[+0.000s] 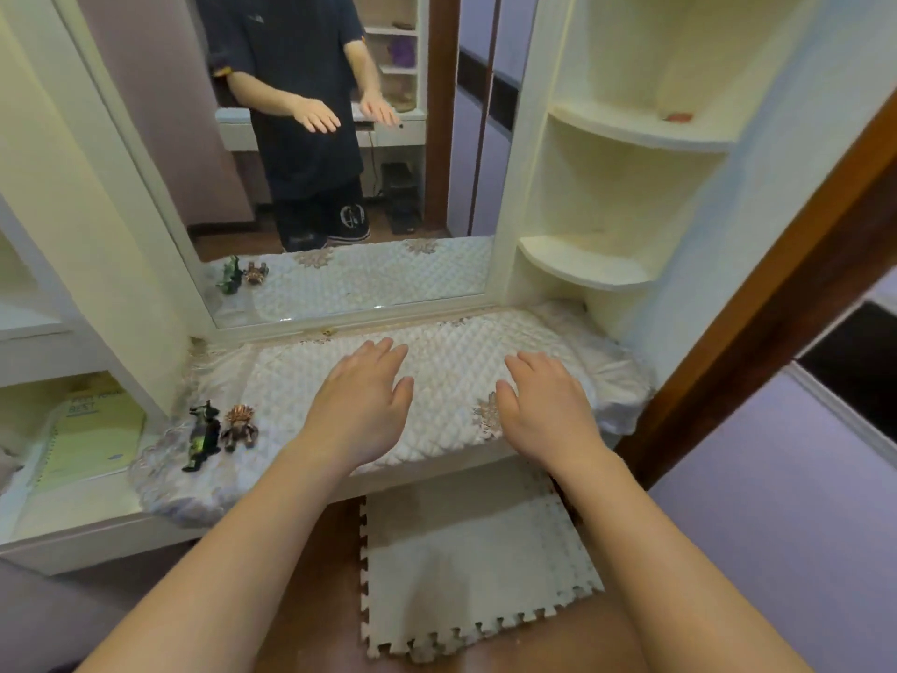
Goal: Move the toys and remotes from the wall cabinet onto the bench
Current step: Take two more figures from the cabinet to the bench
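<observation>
From the head camera, the left hand point(361, 405) and right hand point(543, 405) hovered palm-down over the middle of the quilted desk point(437, 352), fingers point(383, 352) loosely spread and holding nothing, while two toys, a dark green figure point(201, 434) and a brown spiky one point(239, 427), stood side by side near the desk's front-left corner. Both looked like small, light, rigid plastic, probably with thin limbs that could snag or snap, so a gentle pinch around the torso seemed the safest hold. No remotes showed anywhere; a small reddish item point(678, 117) lay on the upper corner shelf point(631, 133), too blurred to name.
</observation>
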